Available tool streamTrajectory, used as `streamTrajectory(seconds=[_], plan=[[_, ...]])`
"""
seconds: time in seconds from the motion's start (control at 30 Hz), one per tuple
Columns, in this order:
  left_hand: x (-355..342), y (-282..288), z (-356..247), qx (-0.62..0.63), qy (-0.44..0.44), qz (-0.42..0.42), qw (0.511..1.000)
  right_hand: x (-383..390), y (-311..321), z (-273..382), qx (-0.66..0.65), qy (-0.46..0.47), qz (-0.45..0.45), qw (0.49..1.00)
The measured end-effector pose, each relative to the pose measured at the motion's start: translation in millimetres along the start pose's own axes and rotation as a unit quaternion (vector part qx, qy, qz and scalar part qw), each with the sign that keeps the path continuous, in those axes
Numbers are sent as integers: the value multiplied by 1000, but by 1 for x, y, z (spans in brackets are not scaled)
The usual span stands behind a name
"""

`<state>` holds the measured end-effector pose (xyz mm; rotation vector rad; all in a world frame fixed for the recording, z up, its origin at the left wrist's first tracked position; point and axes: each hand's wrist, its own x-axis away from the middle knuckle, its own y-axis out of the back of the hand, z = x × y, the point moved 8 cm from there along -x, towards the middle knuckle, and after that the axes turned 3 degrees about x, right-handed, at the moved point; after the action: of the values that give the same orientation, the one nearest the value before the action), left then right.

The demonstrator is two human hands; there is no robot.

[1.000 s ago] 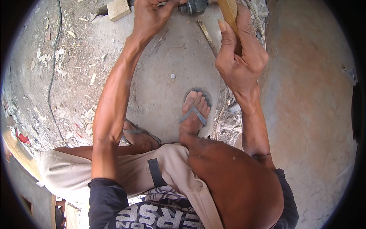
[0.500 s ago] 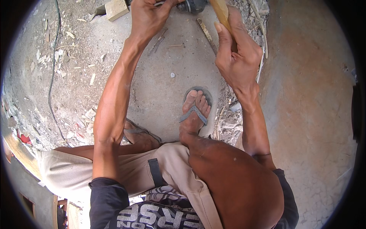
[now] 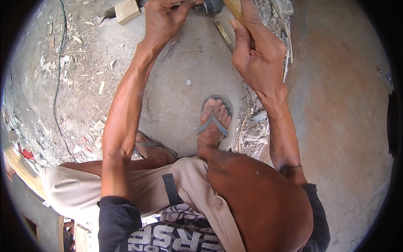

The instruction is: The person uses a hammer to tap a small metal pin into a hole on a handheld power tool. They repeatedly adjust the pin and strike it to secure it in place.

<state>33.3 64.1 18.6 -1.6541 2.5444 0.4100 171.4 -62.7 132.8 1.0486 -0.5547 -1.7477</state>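
Observation:
At the top of the head view, my left hand (image 3: 166,21) has its fingers curled beside a dark, rounded tool part (image 3: 210,6); what they grip is hidden at the frame's edge. My right hand (image 3: 260,54) is closed around a yellowish wooden piece (image 3: 235,7), angled up to the left against or very near the dark part, its far end out of view. Below them a narrow speckled strip (image 3: 222,31) lies on the grey concrete slab (image 3: 176,105).
A pale wooden block (image 3: 127,10) lies at upper left. A dark cable (image 3: 58,84) runs down the debris-strewn ground (image 3: 84,105). My sandalled foot (image 3: 214,122) rests on the slab. A smooth stained floor (image 3: 336,105) is to the right, with rubble along the seam (image 3: 252,134).
My right hand and the wooden piece have shifted left and slightly upward over the last second. My left hand and the dark part have moved only a little.

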Motion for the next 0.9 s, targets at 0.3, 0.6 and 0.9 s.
streamTrajectory(seconds=[0.3, 0.6, 0.9], plan=[[0, 0, 6, 20, 27, -4, 999, -5, -1, 2, 37, -1, 29, 999], [0, 0, 9, 6, 39, -18, 999, -1, -7, -6, 10, -23, 29, 999], [8, 6, 24, -69, 44, 10, 997, 3, -12, -14, 27, -50, 58, 997]])
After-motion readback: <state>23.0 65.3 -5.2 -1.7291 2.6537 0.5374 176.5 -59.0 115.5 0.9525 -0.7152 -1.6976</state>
